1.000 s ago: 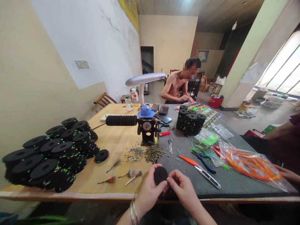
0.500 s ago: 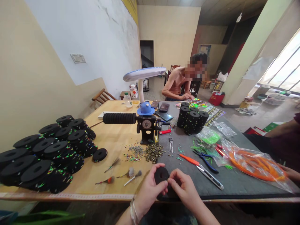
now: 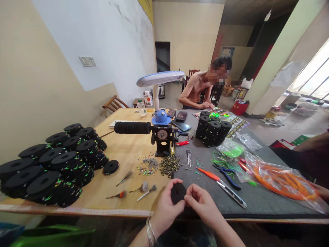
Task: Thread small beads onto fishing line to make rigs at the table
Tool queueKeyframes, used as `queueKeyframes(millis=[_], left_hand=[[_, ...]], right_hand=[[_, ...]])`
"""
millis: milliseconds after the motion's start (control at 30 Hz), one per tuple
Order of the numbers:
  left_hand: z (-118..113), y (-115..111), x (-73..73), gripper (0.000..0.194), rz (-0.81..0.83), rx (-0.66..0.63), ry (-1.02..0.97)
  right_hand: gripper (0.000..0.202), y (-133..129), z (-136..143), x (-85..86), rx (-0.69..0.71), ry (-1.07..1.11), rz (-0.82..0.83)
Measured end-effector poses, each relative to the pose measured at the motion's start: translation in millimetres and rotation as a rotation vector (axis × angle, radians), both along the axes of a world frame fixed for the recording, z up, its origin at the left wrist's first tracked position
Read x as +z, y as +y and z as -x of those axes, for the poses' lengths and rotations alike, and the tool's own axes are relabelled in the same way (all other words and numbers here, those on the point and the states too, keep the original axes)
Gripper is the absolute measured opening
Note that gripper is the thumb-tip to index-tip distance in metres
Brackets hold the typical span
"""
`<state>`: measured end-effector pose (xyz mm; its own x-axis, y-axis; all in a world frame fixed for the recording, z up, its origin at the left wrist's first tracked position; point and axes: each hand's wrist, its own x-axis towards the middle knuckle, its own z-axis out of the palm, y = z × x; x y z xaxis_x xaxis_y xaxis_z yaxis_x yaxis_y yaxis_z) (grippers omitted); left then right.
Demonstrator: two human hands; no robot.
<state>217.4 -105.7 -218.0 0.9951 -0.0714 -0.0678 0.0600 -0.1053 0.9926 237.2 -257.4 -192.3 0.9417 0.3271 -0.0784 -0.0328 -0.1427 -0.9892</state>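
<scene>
A black foam disc (image 3: 178,193) with a centre hole is held upright near the table's front edge. My left hand (image 3: 168,206) grips it from the left, fingers behind and thumb in front. My right hand (image 3: 199,200) is at the disc's right edge, thumb and forefinger pinched together; anything between those fingertips is too small to make out. Just beyond lie a pile of small brass-coloured pieces (image 3: 169,165) and scattered coloured beads (image 3: 146,170). Behind these stands a black device (image 3: 162,137) with a dial and a roll of black discs (image 3: 132,127) on its shaft.
Stacked black discs (image 3: 42,180) fill the left side; more stacks (image 3: 212,130) stand at the back right. Brushes (image 3: 147,192), an orange-tipped tool (image 3: 223,187), blue pliers (image 3: 227,176) and bagged orange tubing (image 3: 282,181) lie about. A lamp (image 3: 160,116) stands behind. Two people sit nearby.
The view has shifted slightly, so the table's things appear a little further right. Both hands keep their places at the disc, with the right thumb still at its edge.
</scene>
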Motion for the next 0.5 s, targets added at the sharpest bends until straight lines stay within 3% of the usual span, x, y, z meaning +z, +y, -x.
queueKeyframes(millis=[233, 500], left_hand=[[-1.3, 0.5, 2.0, 0.054, 0.014, 0.006, -0.024], [-1.6, 0.9, 4.4, 0.053, -0.050, 0.011, -0.013]], right_hand=[[0.018, 0.7, 0.9, -4.4, 0.044, 0.121, -0.043], [0.014, 0.9, 0.1, -5.6, 0.045, 0.114, -0.048]])
